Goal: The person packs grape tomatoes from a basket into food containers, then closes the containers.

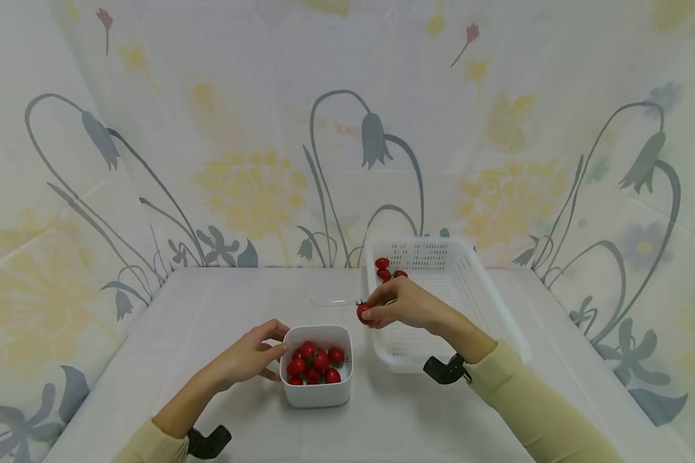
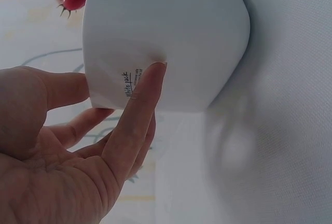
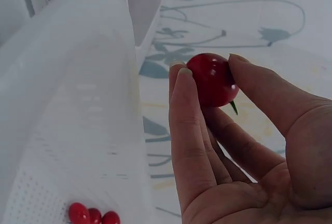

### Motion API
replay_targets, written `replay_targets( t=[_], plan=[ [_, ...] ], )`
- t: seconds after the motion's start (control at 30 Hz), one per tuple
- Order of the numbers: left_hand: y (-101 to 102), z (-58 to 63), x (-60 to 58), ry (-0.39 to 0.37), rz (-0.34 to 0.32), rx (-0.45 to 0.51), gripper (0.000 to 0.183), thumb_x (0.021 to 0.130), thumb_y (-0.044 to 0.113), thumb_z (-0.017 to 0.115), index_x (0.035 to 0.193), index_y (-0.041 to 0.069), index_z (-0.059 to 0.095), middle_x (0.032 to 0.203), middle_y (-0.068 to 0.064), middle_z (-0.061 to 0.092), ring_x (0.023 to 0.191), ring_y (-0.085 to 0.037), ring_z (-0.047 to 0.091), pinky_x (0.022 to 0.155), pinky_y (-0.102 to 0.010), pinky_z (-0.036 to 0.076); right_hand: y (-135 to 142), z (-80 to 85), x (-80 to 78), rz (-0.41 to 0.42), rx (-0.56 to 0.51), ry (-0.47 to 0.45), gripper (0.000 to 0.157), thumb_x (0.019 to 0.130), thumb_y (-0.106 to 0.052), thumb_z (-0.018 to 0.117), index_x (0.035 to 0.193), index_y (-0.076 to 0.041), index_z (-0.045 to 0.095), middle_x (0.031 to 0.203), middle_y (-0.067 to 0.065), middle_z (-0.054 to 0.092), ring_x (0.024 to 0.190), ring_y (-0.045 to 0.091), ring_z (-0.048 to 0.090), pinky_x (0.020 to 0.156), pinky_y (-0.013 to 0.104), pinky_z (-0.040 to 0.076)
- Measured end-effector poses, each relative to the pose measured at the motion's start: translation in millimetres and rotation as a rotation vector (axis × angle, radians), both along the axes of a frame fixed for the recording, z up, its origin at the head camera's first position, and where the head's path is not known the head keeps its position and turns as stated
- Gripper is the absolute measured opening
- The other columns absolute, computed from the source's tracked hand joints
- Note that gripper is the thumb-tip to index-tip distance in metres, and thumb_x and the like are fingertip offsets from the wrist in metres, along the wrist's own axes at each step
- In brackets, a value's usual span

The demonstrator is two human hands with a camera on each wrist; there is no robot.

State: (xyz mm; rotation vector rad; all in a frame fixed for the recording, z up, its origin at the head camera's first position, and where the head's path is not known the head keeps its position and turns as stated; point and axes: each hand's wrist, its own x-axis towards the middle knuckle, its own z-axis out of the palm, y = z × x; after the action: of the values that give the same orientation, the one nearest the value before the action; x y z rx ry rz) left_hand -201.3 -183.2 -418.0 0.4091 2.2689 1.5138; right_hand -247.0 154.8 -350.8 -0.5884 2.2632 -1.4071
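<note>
My right hand (image 1: 402,303) pinches a red cherry tomato (image 3: 210,81) between thumb and fingertips, its green calyx still on. It is held up between the white box and the basket, beside the basket's near-left side. A small white square box (image 1: 316,397) holds several cherry tomatoes (image 1: 318,361), some with green stems. At the box's left side is my left hand (image 1: 246,357), its thumb by the rim and a fingertip (image 2: 155,71) touching the outer wall, close to printed lettering (image 2: 129,84). The left fingers are extended and loosely bent.
A white perforated plastic basket (image 1: 489,289) stands right of the box, with several cherry tomatoes (image 1: 383,273) in its far-left corner. Behind the box lies a thin transparent rounded piece (image 1: 331,302). A flower-patterned cloth (image 1: 347,128) hangs behind and beside the white table (image 1: 255,302).
</note>
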Motion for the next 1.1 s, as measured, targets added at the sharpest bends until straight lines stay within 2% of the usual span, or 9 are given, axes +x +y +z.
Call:
replay_targets(
  t=[0.17, 0.37, 0.63, 0.83, 1.1],
  plan=[
    [0, -0.3, -0.9, 0.0, -0.006, 0.012, 0.027, 0.105, 0.012, 0.057, 0.13, 0.003, 0.054, 0.134, -0.024, 0.053, 0.116, -0.039, 0.062, 0.072, -0.044, 0.065, -11, -3.1, 4.2, 0.011, -0.008, 0.001, 0.022, 0.094, -0.017, 0.075, 0.106, 0.0, 0.074, 0.095, 0.011, 0.076, 0.083, 0.025, 0.075, 0.086, 0.042, 0.063],
    [-1, 1.9, -2.4, 0.008, -0.009, 0.021, 0.027, 0.105, 0.011, 0.056, 0.131, 0.002, 0.053, 0.135, -0.025, 0.053, 0.118, -0.043, 0.06, 0.074, -0.048, 0.064, -28, -8.3, 7.7, 0.034, 0.007, 0.039, 0.02, 0.093, -0.016, 0.076, 0.105, -0.001, 0.074, 0.095, 0.009, 0.076, 0.084, 0.027, 0.075, 0.084, 0.044, 0.063],
    [-2, 1.3, -2.5, 0.005, -0.008, 0.014, 0.026, 0.105, 0.012, 0.056, 0.13, 0.003, 0.053, 0.134, -0.024, 0.053, 0.118, -0.043, 0.06, 0.073, -0.046, 0.065, -51, -20.0, 11.9, 0.045, 0.178, 0.21, 0.019, 0.091, -0.019, 0.078, 0.102, -0.004, 0.075, 0.091, 0.0, 0.073, 0.08, 0.014, 0.069, 0.07, 0.029, 0.06],
    [-1, -0.3, -0.8, -0.007, -0.007, 0.026, 0.026, 0.105, 0.011, 0.055, 0.129, 0.002, 0.053, 0.134, -0.025, 0.053, 0.118, -0.04, 0.06, 0.074, -0.049, 0.064, -66, -30.0, 13.0, 0.058, 0.261, 0.297, 0.018, 0.091, -0.016, 0.078, 0.102, -0.003, 0.076, 0.093, 0.001, 0.072, 0.083, 0.013, 0.063, 0.069, 0.026, 0.058],
    [0, -0.6, -1.0, -0.004, -0.005, 0.017, 0.025, 0.105, 0.011, 0.055, 0.128, 0.002, 0.053, 0.134, -0.025, 0.052, 0.118, -0.041, 0.061, 0.073, -0.046, 0.065, -85, -39.0, 15.4, 0.048, 0.374, 0.409, 0.01, 0.09, -0.015, 0.08, 0.094, -0.005, 0.078, 0.08, -0.002, 0.071, 0.072, 0.009, 0.059, 0.057, 0.019, 0.054]
  ],
)
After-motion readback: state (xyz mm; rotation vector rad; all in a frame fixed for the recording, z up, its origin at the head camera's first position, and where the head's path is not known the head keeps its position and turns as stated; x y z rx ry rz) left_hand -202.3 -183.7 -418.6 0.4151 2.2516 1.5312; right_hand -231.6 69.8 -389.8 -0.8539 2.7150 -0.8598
